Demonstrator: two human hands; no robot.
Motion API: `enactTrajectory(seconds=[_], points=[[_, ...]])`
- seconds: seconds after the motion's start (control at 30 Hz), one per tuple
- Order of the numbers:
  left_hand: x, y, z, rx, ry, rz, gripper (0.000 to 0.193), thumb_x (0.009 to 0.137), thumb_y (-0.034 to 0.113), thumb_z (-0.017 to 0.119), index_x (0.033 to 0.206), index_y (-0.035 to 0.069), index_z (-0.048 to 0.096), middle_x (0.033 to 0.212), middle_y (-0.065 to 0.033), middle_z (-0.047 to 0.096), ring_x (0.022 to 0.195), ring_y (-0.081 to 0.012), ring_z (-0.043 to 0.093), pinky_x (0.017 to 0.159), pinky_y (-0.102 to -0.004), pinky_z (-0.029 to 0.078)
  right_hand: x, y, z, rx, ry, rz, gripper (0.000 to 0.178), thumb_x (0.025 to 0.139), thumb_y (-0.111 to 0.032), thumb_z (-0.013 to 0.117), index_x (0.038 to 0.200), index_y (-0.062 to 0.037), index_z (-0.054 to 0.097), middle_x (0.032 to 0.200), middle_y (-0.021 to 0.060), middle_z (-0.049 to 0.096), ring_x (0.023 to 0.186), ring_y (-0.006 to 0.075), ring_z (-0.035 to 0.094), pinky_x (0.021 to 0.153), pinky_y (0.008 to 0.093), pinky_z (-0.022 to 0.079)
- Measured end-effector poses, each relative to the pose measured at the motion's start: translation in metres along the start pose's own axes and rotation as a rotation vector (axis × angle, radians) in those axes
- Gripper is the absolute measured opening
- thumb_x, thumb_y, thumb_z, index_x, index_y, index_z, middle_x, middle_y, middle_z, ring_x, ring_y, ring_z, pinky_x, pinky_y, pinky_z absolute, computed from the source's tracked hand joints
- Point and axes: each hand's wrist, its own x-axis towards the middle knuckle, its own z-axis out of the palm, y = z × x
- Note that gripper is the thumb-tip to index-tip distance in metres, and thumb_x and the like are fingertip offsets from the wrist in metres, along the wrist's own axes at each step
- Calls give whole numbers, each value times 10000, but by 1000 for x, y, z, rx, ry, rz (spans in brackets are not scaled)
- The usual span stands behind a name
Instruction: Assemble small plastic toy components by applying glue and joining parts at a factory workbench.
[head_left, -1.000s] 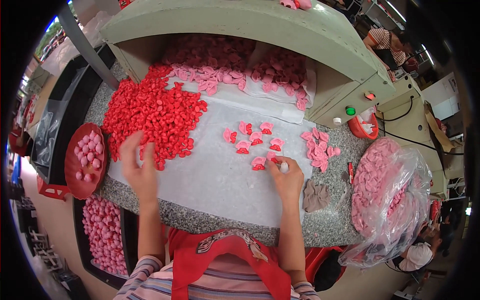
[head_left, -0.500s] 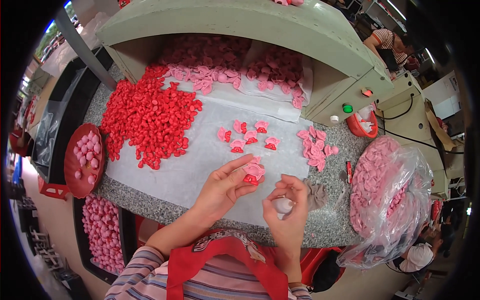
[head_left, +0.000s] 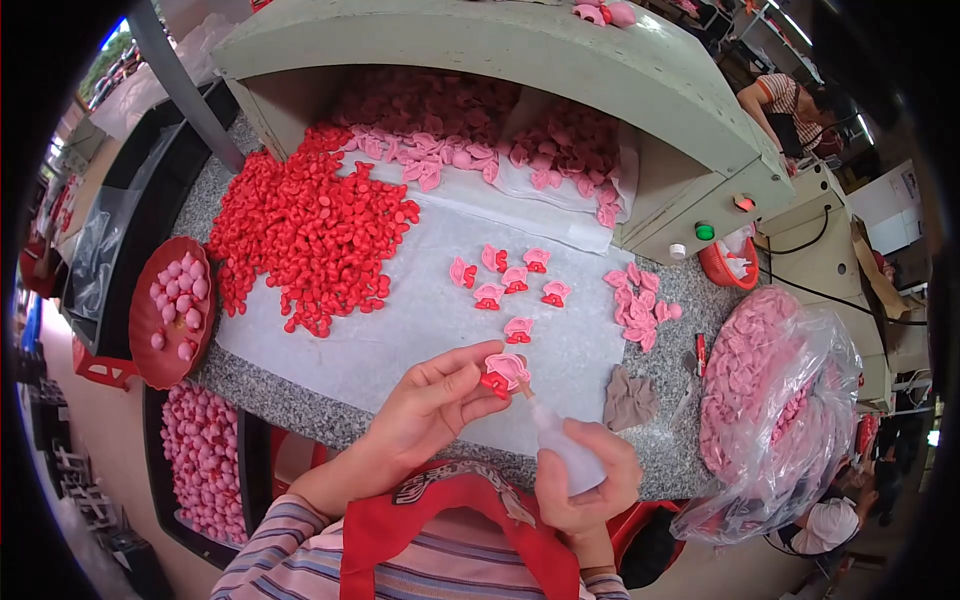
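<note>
My left hand [head_left: 432, 402] pinches a small pink, ruffled plastic piece [head_left: 507, 371] with a red base between thumb and fingers, above the white paper. My right hand [head_left: 592, 482] is wrapped round a translucent white squeeze bottle [head_left: 566, 448]. The bottle's thin nozzle points up and left, its tip at the pink piece's edge; whether they touch I cannot tell. Just beyond, a similar pink-and-red piece [head_left: 517, 330] lies on the paper [head_left: 400, 345], with several more like it farther back. To their right is a small pile of loose pink pieces [head_left: 640, 305].
A heap of red parts [head_left: 310, 235] covers the left. Behind stands a pale green metal housing [head_left: 480, 40] with pink pieces inside. A red dish [head_left: 145, 340] of pink balls sits left. At right are a grey cloth [head_left: 630, 398], red basket [head_left: 728, 262] and plastic bag of pink pieces [head_left: 760, 380].
My right hand has swung the bottle round so its nozzle meets the held piece's edge. My left hand has tilted the piece and lowered it slightly. The whole view has shifted a little.
</note>
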Motion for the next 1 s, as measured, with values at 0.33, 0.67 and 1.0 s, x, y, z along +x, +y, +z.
enactTrajectory(seconds=[0.33,0.67,1.0], points=[[-3,-3,2,61,21,70,388,864,142,510,1210,-18,440,1206,-187,477,1093,-270,498,919,-348,430,5,-3,3,14,-86,-175,328,599,18,665,909,-4,560,679,83,597,432,179,515,394,255,398],[-4,-2,4,61,18,67,386,857,132,519,1203,-22,446,1223,-213,452,1099,-273,491,921,-353,430,6,-2,6,10,-86,-190,323,600,13,670,901,-6,553,715,81,614,431,169,515,392,251,397],[-4,-4,2,70,9,65,376,855,123,519,1198,-20,455,1224,-217,451,1101,-265,491,934,-357,416,7,-4,5,3,-109,-174,318,603,15,668,898,-7,552,697,77,610,432,165,515,395,246,397]])
